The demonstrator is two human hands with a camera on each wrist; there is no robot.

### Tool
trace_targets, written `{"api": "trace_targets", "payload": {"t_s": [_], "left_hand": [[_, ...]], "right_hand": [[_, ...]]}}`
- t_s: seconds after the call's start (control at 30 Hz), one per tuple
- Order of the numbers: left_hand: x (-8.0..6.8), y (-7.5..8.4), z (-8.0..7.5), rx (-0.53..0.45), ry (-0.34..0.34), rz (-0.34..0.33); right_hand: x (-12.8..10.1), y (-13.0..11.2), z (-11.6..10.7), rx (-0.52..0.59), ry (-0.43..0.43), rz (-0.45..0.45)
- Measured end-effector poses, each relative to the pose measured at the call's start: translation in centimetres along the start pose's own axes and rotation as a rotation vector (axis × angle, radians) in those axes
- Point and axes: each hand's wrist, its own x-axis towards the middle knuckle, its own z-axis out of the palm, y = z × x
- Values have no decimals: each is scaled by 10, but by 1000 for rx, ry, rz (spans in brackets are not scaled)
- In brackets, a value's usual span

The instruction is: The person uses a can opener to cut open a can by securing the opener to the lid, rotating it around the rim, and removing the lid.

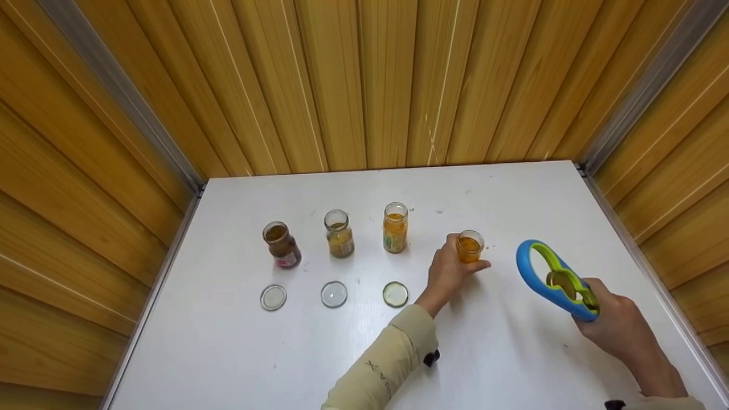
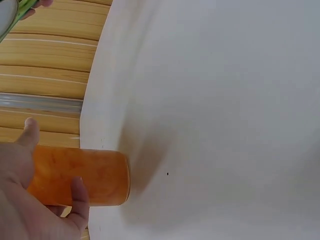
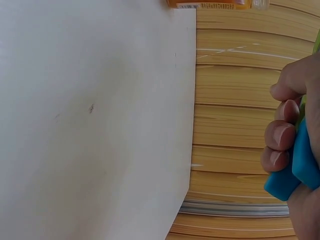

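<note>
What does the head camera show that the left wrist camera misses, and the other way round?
Only the head view shows three more open jars in a row, three lids lying in front of them, and the right hand gripping a blue and green opener with a lid caught in it. Only the left wrist view shows, close up, the thumb and fingers curled round the glass. Both show the left hand holding the orange jar on the white table.

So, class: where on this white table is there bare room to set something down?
Bare: the table in front of the three lids, and the back strip behind the jars. Crowded: the jar row, and between the left hand and the opener.
</note>
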Motion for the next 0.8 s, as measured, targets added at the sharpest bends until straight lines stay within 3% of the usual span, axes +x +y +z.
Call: {"api": "trace_targets", "payload": {"t_s": [0.2, 0.4, 0.8], "left_hand": [[11, 0, 0, -36, 24, -47], [22, 4, 0, -128, 51, -22], [42, 12, -4, -148, -18, -67]], "right_hand": [[-3, 1, 2, 2, -4, 2], [-4, 2, 1, -12, 17, -1], [-5, 6, -1, -11, 19, 7]]}}
